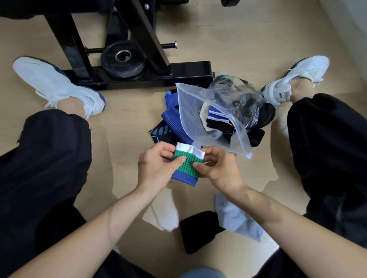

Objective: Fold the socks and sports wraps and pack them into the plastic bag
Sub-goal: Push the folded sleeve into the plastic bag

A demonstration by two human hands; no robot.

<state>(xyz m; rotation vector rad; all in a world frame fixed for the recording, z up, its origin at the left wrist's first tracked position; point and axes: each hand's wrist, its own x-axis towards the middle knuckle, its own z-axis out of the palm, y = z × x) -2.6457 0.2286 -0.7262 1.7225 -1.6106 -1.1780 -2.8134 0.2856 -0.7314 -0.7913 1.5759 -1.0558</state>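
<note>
Head view, looking down between the person's legs at a wooden floor [247, 46]. I count two hands on one item. The left hand [155, 169] and right hand [217, 170] each pinch a folded sock [187, 168], green, blue and white. Thumbs lie on its front face, fingers curl behind, and it is held just above the floor. Beyond it lies one frosted plastic bag [192, 116] with a few folded pieces [218, 119] inside; I cannot tell the exact number. A second, crumpled clear bag [236, 92] sits behind it, holding dark items. Left of the frosted bag and partly under it are a heap of blue socks [171, 117] and one black-and-blue patterned wrap [159, 133]. To its right are two black pieces [266, 115], part hidden by the bags. Nearer me are three loose pieces: one white sock [163, 216], one black piece [197, 231] and one pale grey-blue sock [236, 218]; the forearms cover the edges of the two pale socks. Two white shoes: left shoe [53, 83], right shoe [298, 77]. One weight plate [123, 59] rests on a black steel frame [190, 73] close behind the pile.
</note>
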